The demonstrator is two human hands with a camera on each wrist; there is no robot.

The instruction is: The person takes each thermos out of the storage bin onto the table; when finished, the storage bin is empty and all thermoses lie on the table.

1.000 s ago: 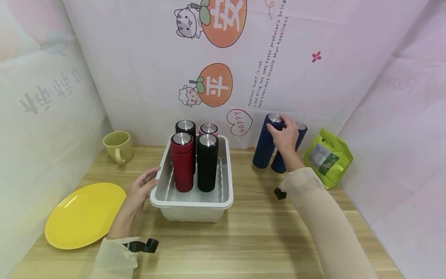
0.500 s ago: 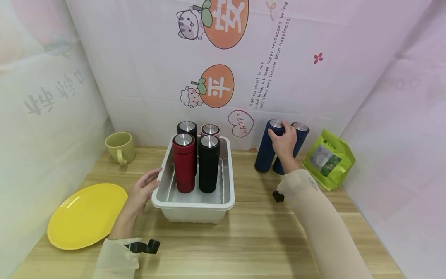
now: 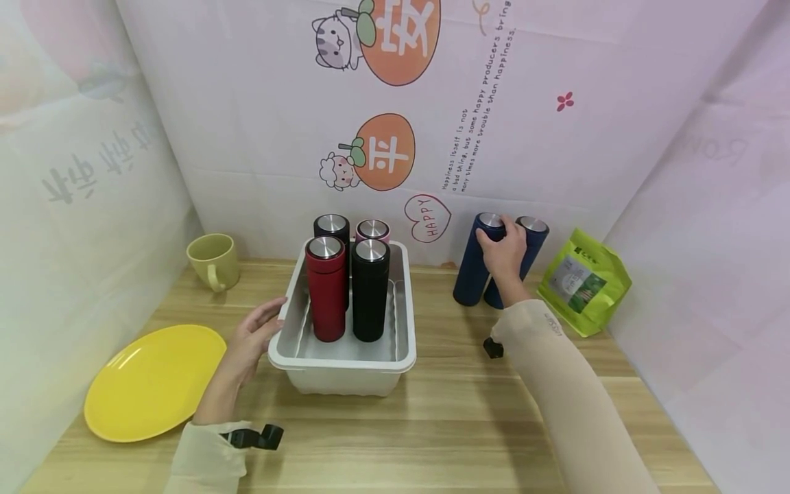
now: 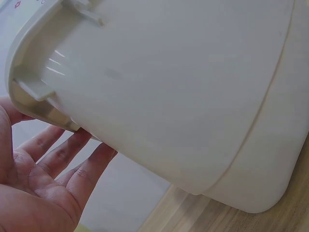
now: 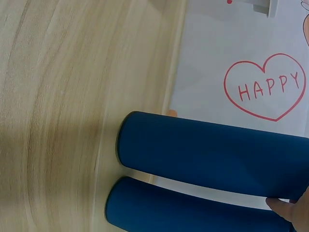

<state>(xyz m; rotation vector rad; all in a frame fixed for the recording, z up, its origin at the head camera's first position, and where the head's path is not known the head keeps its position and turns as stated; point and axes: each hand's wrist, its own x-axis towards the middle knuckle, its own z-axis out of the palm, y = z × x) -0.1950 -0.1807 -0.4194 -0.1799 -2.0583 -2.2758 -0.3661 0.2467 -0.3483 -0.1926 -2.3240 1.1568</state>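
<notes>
Left of centre, the left hand (image 3: 249,336) rests loosely extended fingers against the white plastic bin (image 3: 342,377), under its rim in the left wrist view. Bare wooden tabletop (image 3: 441,343) lies rightward. Beyond, right of centre, the right hand (image 3: 505,255) grips a blue vacuum flask (image 3: 472,271) near its top, base seemingly on wood; the right wrist view shows a narrow gap beside the second blue flask (image 5: 183,205).

high head cam, fwd/down, shares tub (image 3: 342,379) w/ close l wrist, blue btls (image 5: 207,154) w/ r
</notes>
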